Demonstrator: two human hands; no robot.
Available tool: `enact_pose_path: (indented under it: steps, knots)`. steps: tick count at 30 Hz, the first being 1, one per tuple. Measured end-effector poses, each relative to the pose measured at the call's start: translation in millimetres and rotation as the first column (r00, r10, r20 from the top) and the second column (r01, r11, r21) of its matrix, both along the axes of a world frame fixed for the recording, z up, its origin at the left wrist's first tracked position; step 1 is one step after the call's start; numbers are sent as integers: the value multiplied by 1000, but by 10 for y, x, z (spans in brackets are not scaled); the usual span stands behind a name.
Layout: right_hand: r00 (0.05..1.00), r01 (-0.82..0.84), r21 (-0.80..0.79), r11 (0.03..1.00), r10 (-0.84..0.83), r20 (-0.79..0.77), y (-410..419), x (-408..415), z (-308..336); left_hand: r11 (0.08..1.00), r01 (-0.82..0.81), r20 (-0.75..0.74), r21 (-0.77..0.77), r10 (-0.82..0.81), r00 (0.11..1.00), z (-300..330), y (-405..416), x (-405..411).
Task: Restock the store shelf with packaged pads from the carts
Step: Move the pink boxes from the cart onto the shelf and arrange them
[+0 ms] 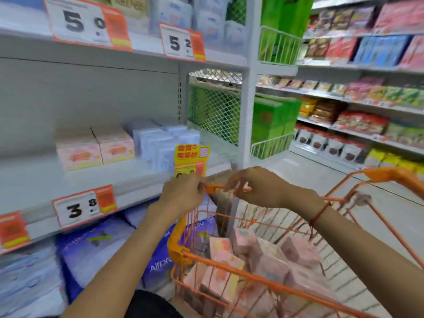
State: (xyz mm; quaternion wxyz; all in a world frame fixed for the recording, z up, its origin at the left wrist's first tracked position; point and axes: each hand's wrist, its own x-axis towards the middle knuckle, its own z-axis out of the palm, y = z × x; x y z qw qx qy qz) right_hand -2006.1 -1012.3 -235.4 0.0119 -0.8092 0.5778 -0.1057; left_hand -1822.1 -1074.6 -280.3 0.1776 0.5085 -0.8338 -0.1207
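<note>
An orange wire cart (183,253) stands in front of me, filled with several pink packs of pads (226,269). My left hand (183,193) grips the far orange rim of the cart near the shelf. My right hand (257,187) pinches the same rim bar just to the right. On the grey middle shelf (68,180) stand two pink pad packs (96,148) and several pale blue packs (160,143), with bare shelf to their left.
Purple and blue pad bags (91,251) fill the shelf below. Price tags (85,207) hang on the shelf edges. A second orange cart handle (390,175) is at the right. Green boxes (273,125) and snack shelves (358,104) line the aisle beyond.
</note>
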Motion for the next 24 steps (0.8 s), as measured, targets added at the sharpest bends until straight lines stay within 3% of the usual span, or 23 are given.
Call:
enact_pose_path:
  steps: [4, 7, 10, 13, 15, 17, 19, 22, 24]
  knots:
    - [991, 131, 173, 976, -135, 8, 117, -261, -181, 982, 133, -122, 136, -116, 986, -5, 11, -157]
    - [974, 228, 269, 936, -222, -52, 164, -427, -353, 954, 226, -106, 194, -209, 972, -167, -26, -382]
    - [953, 301, 446, 843, -277, -118, 165, -556, -575, 916, 286, 7, 282, -301, 954, -358, -42, -653]
    - [931, 366, 685, 631, -253, -264, 182, -623, -855, 833, 262, 291, 487, -437, 851, -565, 4, -816]
    - [928, 366, 711, 600, -293, -230, 206, -644, -929, 781, 158, 441, 605, -494, 749, -701, 50, -819]
    - [932, 338, 729, 595, -320, -172, 224, -684, -940, 728, 29, 498, 685, -496, 711, -767, 95, -781]
    - [941, 304, 783, 543, -299, -159, 230, -737, -959, 682, 6, 496, 731, -539, 681, -758, 109, -757]
    - [966, 248, 798, 549, -207, -158, 219, -718, -1045, 669, 47, 458, 742, -557, 693, -732, 70, -715]
    - [961, 240, 783, 573, -254, -108, 188, -706, -1073, 686, 57, 453, 725, -538, 710, -735, 61, -684]
